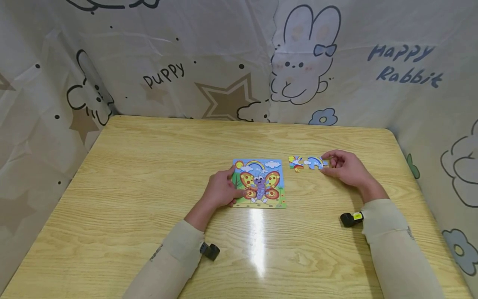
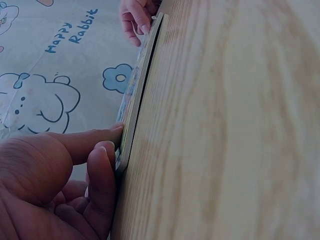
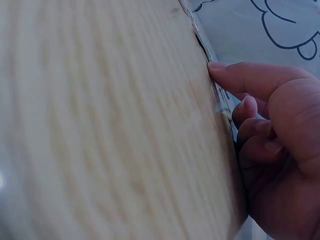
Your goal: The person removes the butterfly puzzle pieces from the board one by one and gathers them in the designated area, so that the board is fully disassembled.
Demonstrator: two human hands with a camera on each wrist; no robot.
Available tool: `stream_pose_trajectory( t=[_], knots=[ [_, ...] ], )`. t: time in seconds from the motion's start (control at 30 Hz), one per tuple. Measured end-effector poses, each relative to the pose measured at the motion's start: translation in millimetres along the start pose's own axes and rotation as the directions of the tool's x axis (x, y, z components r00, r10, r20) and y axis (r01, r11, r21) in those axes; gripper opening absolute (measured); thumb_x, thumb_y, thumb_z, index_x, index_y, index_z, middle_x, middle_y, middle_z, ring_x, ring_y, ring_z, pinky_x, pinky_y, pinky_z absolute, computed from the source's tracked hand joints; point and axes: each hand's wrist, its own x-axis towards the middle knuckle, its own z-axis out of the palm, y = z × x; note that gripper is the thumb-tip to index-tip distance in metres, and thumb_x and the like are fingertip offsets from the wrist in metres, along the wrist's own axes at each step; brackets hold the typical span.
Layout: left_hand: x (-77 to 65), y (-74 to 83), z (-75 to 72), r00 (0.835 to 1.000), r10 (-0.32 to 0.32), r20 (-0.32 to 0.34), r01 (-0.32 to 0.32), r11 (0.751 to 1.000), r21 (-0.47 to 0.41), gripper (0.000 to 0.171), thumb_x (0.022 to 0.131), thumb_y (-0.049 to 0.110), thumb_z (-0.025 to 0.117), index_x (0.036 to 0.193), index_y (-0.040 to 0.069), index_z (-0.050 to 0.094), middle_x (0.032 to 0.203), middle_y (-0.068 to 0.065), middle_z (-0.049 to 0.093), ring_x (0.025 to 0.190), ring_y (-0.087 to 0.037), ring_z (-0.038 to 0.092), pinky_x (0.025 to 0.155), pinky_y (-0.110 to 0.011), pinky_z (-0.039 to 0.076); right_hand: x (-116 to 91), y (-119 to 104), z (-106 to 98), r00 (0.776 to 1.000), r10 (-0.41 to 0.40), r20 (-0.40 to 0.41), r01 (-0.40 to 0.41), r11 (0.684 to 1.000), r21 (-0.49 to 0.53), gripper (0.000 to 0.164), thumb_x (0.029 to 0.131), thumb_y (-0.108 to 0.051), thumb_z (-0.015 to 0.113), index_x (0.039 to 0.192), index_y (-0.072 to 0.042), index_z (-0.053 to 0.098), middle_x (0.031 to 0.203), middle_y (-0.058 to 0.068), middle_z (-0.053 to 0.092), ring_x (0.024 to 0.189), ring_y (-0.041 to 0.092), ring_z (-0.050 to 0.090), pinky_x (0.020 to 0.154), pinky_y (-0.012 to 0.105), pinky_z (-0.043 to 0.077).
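Observation:
A square butterfly jigsaw puzzle (image 1: pixel 260 182) lies on the wooden table, with a sun and rainbow along its upper part. My left hand (image 1: pixel 223 189) grips its left edge, the thumb over the lower left corner area of the picture. In the left wrist view, a thin dark gap shows under the puzzle board (image 2: pixel 145 75). To the right of the board, my right hand (image 1: pixel 345 168) pinches the right end of a blue rainbow puzzle piece (image 1: pixel 315 162) between thumb and forefinger. Left of that lies another colourful puzzle piece (image 1: pixel 296 162), almost touching it.
The wooden table (image 1: pixel 157 166) extends around the puzzle to rounded far corners. A printed cloth (image 1: pixel 224 54) with rabbits, stars and lettering hangs behind and at both sides. Small black cameras (image 1: pixel 210 251) sit at both sleeve cuffs.

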Motion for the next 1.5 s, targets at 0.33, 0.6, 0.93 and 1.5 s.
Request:
stream_pose_trajectory(
  t=[0.33, 0.6, 0.93, 1.5],
  knots=[
    [-0.5, 0.6, -0.6, 1.0, 0.001, -0.006, -0.001, 1.0, -0.017, 0.095, 0.08, 0.012, 0.086, 0.157, 0.01, 0.03, 0.061, -0.011, 0.058, 0.04, -0.019, 0.057, 0.043, -0.031, 0.052, 2, 2, 1, 1.0, 0.01, -0.01, -0.01, 1.0, 0.006, 0.036, 0.086, -0.015, 0.081, 0.116, 0.001, 0.067, 0.085, 0.014, 0.052, 0.068, 0.017, 0.045, 0.058, 0.024, 0.038],
    [-0.8, 0.9, 0.5, 1.0, -0.016, 0.004, 0.016, 1.0, 0.011, 0.096, 0.081, 0.013, 0.086, 0.157, 0.008, 0.029, 0.062, -0.009, 0.059, 0.041, -0.018, 0.057, 0.041, -0.029, 0.049, -5, -2, 6, 0.998, 0.035, -0.054, -0.034, 0.999, 0.022, 0.042, 0.087, -0.017, 0.081, 0.122, -0.001, 0.065, 0.087, 0.015, 0.051, 0.073, 0.019, 0.045, 0.059, 0.024, 0.038],
    [-1.1, 0.3, 1.1, 1.0, -0.018, -0.005, 0.018, 1.0, 0.01, 0.096, 0.081, 0.013, 0.086, 0.157, 0.008, 0.029, 0.062, -0.01, 0.059, 0.041, -0.018, 0.057, 0.042, -0.03, 0.051, -14, -20, 25, 0.992, 0.027, -0.124, -0.022, 0.999, 0.044, 0.048, 0.085, -0.021, 0.083, 0.125, -0.003, 0.064, 0.086, 0.014, 0.051, 0.067, 0.018, 0.044, 0.056, 0.025, 0.037],
    [-2.0, 2.8, 0.8, 1.0, -0.016, -0.014, 0.016, 1.0, 0.016, 0.094, 0.081, 0.013, 0.086, 0.157, 0.008, 0.03, 0.062, -0.009, 0.059, 0.041, -0.018, 0.057, 0.042, -0.03, 0.051, -21, -52, 58, 0.986, 0.002, -0.166, 0.011, 0.997, 0.079, 0.049, 0.082, -0.02, 0.085, 0.122, -0.002, 0.064, 0.081, 0.011, 0.049, 0.058, 0.014, 0.041, 0.052, 0.024, 0.035]
  ],
)
